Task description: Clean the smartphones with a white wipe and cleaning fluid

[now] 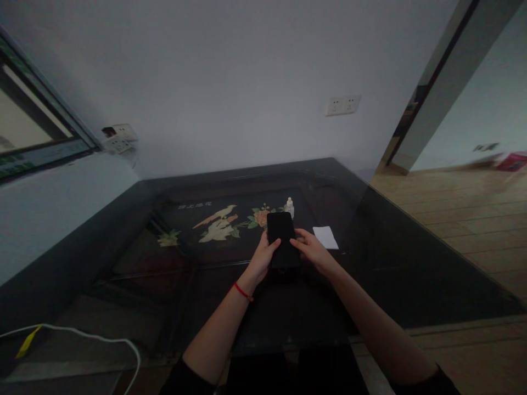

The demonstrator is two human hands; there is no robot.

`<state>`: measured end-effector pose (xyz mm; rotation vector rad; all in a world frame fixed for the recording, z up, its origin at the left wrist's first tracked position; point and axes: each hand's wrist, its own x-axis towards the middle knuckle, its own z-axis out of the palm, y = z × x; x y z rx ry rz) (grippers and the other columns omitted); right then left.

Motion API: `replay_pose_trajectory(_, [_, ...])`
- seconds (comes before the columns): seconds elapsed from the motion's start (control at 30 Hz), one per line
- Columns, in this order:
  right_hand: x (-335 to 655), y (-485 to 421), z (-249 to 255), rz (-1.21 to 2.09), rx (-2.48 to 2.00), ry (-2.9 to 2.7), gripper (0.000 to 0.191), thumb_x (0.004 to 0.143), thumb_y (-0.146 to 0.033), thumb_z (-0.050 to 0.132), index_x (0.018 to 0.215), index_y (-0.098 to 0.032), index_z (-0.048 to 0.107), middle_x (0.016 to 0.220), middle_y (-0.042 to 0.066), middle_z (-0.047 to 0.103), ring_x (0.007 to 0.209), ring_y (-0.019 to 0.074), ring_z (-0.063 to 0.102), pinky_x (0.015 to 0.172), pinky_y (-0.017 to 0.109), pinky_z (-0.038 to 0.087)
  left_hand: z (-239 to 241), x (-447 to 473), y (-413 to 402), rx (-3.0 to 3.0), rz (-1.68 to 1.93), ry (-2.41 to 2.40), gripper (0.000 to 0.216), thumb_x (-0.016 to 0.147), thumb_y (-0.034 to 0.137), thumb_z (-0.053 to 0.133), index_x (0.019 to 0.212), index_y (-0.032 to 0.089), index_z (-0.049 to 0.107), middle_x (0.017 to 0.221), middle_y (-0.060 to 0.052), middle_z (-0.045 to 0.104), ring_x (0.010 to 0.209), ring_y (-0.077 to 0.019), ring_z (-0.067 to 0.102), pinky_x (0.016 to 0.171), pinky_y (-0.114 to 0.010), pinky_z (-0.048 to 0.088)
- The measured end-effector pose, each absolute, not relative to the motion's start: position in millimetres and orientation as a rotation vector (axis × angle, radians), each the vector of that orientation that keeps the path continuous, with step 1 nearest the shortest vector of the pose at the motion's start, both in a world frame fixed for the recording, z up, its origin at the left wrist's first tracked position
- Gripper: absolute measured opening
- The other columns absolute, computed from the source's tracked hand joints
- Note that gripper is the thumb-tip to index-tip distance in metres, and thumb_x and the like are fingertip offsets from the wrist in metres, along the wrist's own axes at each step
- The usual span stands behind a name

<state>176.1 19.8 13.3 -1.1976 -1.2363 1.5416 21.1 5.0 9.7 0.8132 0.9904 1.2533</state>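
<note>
A black phone (280, 230) with a dark screen is held over a dark glass-topped table (391, 247). My left hand (263, 258) grips its left edge, thumb on the screen; a red string circles that wrist. My right hand (313, 249) holds the phone's right edge with fingers curled around it. A small white bottle (290, 207) stands just beyond the phone. A white square cloth or paper (325, 237) lies flat to the right of my right hand.
The tabletop shows an inlaid bird and flower picture (218, 222). A white cable with a yellow tag (82, 336) runs along the near left. Wall sockets (343, 104) sit above the table; a window (28, 131) is at left, wooden floor (461, 208) at right.
</note>
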Motion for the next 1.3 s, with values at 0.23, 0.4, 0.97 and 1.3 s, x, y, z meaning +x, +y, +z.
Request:
replay_pose_trajectory(0.23, [179,21,13,1.481,-1.049,-1.176,0.05,0.072,-0.037,0.067,0.116,-0.018,0.053,0.074,0.001,0.066,0.062,0.0147,0.061,0.049,0.022,0.043,30,11,-5,0.978,1.056,0.951,0.048,0.087,0.05,0.049,0.122,0.016,0.049,0.105,-0.011,0.066,0.089,-0.0183,0.064,0.083,-0.033,0.049])
replay_pose_trajectory(0.4, [194,26,20,1.464,-1.063,-1.128,0.051,0.07,-0.036,0.069,0.116,-0.017,0.056,0.079,0.003,0.069,0.065,0.0159,0.062,0.052,0.023,0.045,42,-15,-8,1.368,0.518,0.924,0.054,0.08,0.062,0.052,0.1,0.011,0.056,0.069,-0.005,0.064,0.064,-0.016,0.061,0.065,-0.029,0.046])
replay_pose_trajectory(0.97, [183,31,-2,1.35,-1.473,-1.514,0.029,0.086,-0.018,0.051,0.114,-0.01,0.057,0.069,0.003,0.066,0.049,0.0112,0.056,0.041,0.019,0.039,37,-25,-9,2.04,0.167,1.665,0.055,0.071,0.047,0.066,0.121,0.024,0.058,0.096,-0.006,0.069,0.086,-0.0223,0.064,0.066,-0.028,0.044])
replay_pose_trajectory(1.3, [178,37,-3,0.991,-1.687,-1.807,0.036,0.087,-0.023,0.054,0.122,-0.015,0.056,0.085,0.008,0.071,0.074,0.0193,0.067,0.066,0.028,0.05,44,-11,-16,2.141,-0.024,1.753,0.069,0.07,0.049,0.067,0.133,0.027,0.048,0.112,-0.009,0.066,0.1,-0.0283,0.063,0.073,-0.032,0.049])
